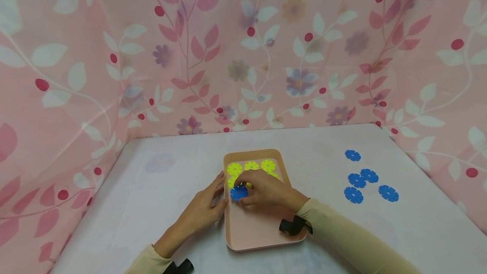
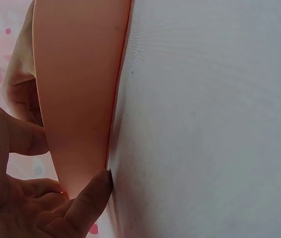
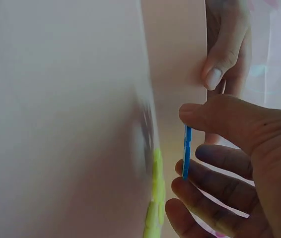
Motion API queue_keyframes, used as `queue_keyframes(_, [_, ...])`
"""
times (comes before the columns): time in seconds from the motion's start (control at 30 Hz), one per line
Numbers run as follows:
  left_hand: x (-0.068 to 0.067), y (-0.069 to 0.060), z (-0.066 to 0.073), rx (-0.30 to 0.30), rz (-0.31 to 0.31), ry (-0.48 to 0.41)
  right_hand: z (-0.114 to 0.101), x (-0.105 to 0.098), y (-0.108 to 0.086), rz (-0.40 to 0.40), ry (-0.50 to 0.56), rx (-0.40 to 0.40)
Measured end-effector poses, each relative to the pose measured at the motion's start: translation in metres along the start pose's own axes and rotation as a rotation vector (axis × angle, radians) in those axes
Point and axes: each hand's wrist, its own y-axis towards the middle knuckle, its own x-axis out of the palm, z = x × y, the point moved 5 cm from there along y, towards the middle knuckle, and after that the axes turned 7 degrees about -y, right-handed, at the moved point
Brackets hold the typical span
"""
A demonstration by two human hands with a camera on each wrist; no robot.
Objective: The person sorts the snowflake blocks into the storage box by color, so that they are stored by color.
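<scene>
A blue notched disc [image 1: 239,193] is pinched between the thumb and fingers of my right hand [image 1: 262,189], over the left part of the pink tray [image 1: 262,231]. The right wrist view shows the same disc [image 3: 187,151] edge-on, held off the tray floor. Yellow discs [image 1: 268,165] lie in rows at the tray's far end, some hidden behind my right hand. My left hand [image 1: 201,210] rests against the tray's left side; in the left wrist view its fingers [image 2: 93,198] touch the outer wall [image 2: 76,99].
Several blue discs [image 1: 388,193] lie on the white-covered table [image 1: 171,181] to the right of the tray, two of them touching or nearly so. A pink floral cloth [image 1: 236,54] hangs behind the table and at both sides.
</scene>
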Motion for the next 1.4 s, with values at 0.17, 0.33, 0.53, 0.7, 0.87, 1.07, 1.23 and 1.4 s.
queue_keyframes(0.17, [0.000, 0.000, -0.001, -0.013, 0.000, 0.006, 0.001, 0.003, 0.001, -0.017, -0.026, 0.014])
queue_keyframes(0.33, [0.000, 0.000, -0.001, -0.020, -0.010, 0.009, 0.001, 0.006, 0.001, -0.029, -0.018, 0.018])
queue_keyframes(0.53, [0.000, 0.000, -0.001, -0.006, -0.005, 0.019, 0.003, 0.011, 0.003, -0.061, -0.004, 0.006])
queue_keyframes(0.7, [0.000, 0.000, -0.001, -0.006, -0.006, 0.022, 0.004, 0.015, 0.003, -0.093, 0.000, 0.022])
queue_keyframes(0.87, [0.001, 0.000, -0.001, -0.028, -0.008, 0.039, 0.004, 0.016, 0.003, -0.092, -0.016, 0.011])
queue_keyframes(1.07, [0.001, 0.000, -0.001, -0.035, 0.002, 0.052, 0.004, 0.016, 0.002, -0.101, -0.029, 0.010])
queue_keyframes(1.23, [0.001, 0.000, -0.001, -0.040, -0.001, 0.057, 0.001, 0.014, -0.001, -0.115, -0.003, -0.027])
queue_keyframes(1.4, [0.000, 0.001, 0.001, -0.054, -0.004, 0.054, -0.005, 0.013, -0.007, -0.157, 0.082, -0.069])
